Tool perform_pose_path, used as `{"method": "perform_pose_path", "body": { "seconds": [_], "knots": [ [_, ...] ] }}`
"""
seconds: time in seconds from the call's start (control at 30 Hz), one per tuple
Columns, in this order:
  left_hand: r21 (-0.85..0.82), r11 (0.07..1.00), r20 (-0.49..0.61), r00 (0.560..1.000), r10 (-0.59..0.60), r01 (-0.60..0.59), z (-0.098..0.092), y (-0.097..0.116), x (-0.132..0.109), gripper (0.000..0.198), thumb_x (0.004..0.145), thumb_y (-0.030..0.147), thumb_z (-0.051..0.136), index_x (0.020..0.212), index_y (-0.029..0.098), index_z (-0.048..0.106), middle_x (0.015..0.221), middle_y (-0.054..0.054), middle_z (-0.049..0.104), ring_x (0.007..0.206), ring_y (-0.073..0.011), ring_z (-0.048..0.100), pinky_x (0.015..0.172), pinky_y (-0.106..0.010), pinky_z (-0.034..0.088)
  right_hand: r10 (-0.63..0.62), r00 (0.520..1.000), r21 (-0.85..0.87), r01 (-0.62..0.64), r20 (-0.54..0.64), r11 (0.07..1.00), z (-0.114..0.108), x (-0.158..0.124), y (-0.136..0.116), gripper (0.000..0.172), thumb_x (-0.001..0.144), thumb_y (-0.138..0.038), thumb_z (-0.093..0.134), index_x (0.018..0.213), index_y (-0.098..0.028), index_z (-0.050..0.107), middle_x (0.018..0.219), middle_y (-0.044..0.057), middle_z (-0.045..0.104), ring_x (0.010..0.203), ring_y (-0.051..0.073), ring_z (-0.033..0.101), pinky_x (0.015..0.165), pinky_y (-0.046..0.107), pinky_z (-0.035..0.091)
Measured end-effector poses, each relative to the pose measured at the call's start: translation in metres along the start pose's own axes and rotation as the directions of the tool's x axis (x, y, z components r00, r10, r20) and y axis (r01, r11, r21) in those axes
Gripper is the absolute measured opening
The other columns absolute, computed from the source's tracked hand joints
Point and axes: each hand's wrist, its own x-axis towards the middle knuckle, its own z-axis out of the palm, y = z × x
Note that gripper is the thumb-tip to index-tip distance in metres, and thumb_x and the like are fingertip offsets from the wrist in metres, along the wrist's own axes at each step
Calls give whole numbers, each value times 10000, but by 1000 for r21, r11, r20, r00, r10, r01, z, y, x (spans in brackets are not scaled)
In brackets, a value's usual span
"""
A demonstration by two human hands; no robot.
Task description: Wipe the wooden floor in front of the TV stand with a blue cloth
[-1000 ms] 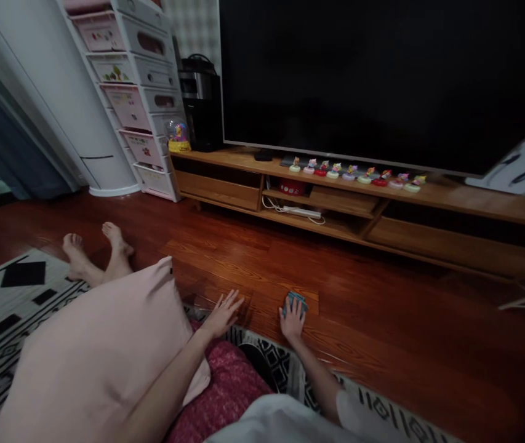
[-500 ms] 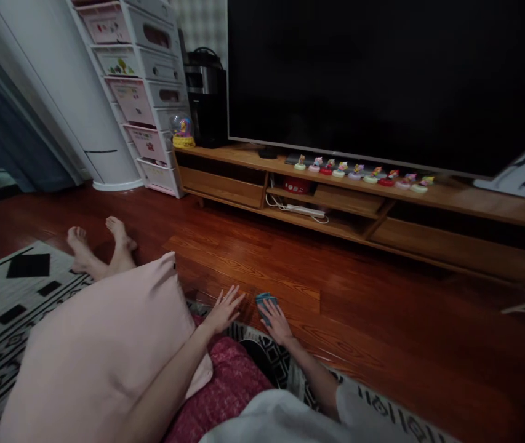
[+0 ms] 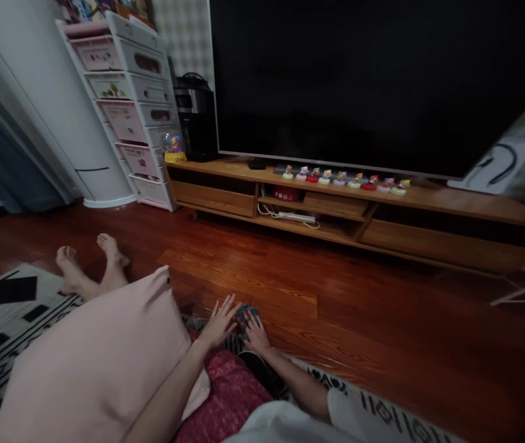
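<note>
A small blue-grey object [image 3: 245, 314] lies on the wooden floor [image 3: 359, 307], at the edge of a black-and-white patterned rug [image 3: 8, 307]. The right hand [image 3: 255, 332] lies on the near part of this object, palm down, its fingers laid over the top. The light is too dim to tell whether they clamp it or only rest on it. The left hand [image 3: 218, 323] is just to the left of the object, flat and wide open with the fingers spread, its fingertips at or almost at the object's left edge. The two hands sit close together, the object between them.

Left of the object and nearer the camera, a big pale pink pillow [image 3: 91, 363] rests across the person's lap, and the left forearm runs along its right side. Just nearer than the object, a dark red textured cloth [image 3: 229, 387] covers the legs. Further left of the object, two bare feet [image 3: 87, 264] lie crossed on the floor at the edge of the rug.

Well beyond the object stands a low wooden TV stand [image 3: 428, 203] with a large dark television [image 3: 359, 80] on it, and a row of small figurines [image 3: 343, 178] along the front. Beyond the object to the left, a white drawer tower [image 3: 128, 117] stands against the wall, with a black appliance [image 3: 195, 120] and a snow globe [image 3: 173, 146] beside it.
</note>
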Motion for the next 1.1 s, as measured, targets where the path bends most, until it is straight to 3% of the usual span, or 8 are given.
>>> {"method": "perform_pose_path", "body": {
  "seconds": [0.1,0.23,0.33,0.47,0.7,0.8,0.93,1.1],
  "knots": [
    [-7,1000,5,1000,-10,10,-4,2,-1,628,1020,306,455,1584,347,184,1682,-60,59,1527,-278,45,1206,-570,119,-160,985,50,157,58,986,-13,-10,3,547,988,-438,445,1521,-346,363,1625,23,302,1506,204,227,1212,445,223],
    [-2,1000,-8,1000,8,-8,-3,1,-1,641,1016,281,460,1587,334,174,1681,-74,55,1526,-283,47,1201,-588,110,-145,989,53,143,27,988,-31,-43,52,521,1016,-439,364,1529,-348,349,1631,2,289,1511,185,205,1217,438,201],
    [0,999,-41,999,32,-32,2,-3,0,631,1021,276,449,1588,323,176,1680,-81,57,1525,-284,61,1200,-590,119,52,994,-23,-54,-92,998,-37,-73,97,513,1018,-386,321,1527,-335,362,1619,10,325,1498,191,245,1201,455,227],
    [-3,999,-61,997,52,-52,7,-5,1,604,1028,314,444,1581,336,203,1680,-66,79,1524,-279,86,1200,-583,140,326,910,-95,-360,-257,928,-37,-84,130,507,1000,-341,303,1467,-258,479,1537,78,462,1436,239,364,1160,465,281],
    [19,1000,-26,999,23,-23,5,-6,-2,594,1033,321,435,1581,333,205,1681,-67,57,1526,-272,64,1202,-579,128,570,774,-58,-605,-276,794,-32,-16,107,594,994,-406,297,1537,-175,363,1618,122,308,1491,294,239,1184,500,190],
    [24,1000,3,1000,12,-12,3,-6,-1,601,1031,335,441,1582,328,201,1680,-72,57,1526,-274,57,1200,-582,133,494,841,-57,-516,-219,854,-29,8,89,602,995,-416,299,1554,-193,327,1640,97,260,1508,281,193,1197,493,167],
    [19,1000,3,1000,13,-13,4,-7,0,587,1033,338,434,1578,327,217,1680,-72,62,1527,-270,55,1201,-583,127,195,972,-81,-206,-132,975,-15,6,60,605,987,-421,363,1564,-257,295,1653,54,225,1521,247,157,1212,469,156],
    [0,1000,-3,1000,11,-11,5,-7,-2,584,1032,338,435,1576,331,224,1680,-71,57,1527,-268,45,1202,-586,119,-93,994,-51,90,-58,995,2,-26,30,603,990,-452,398,1559,-280,303,1660,41,200,1526,243,135,1218,466,168]
  ]
}}
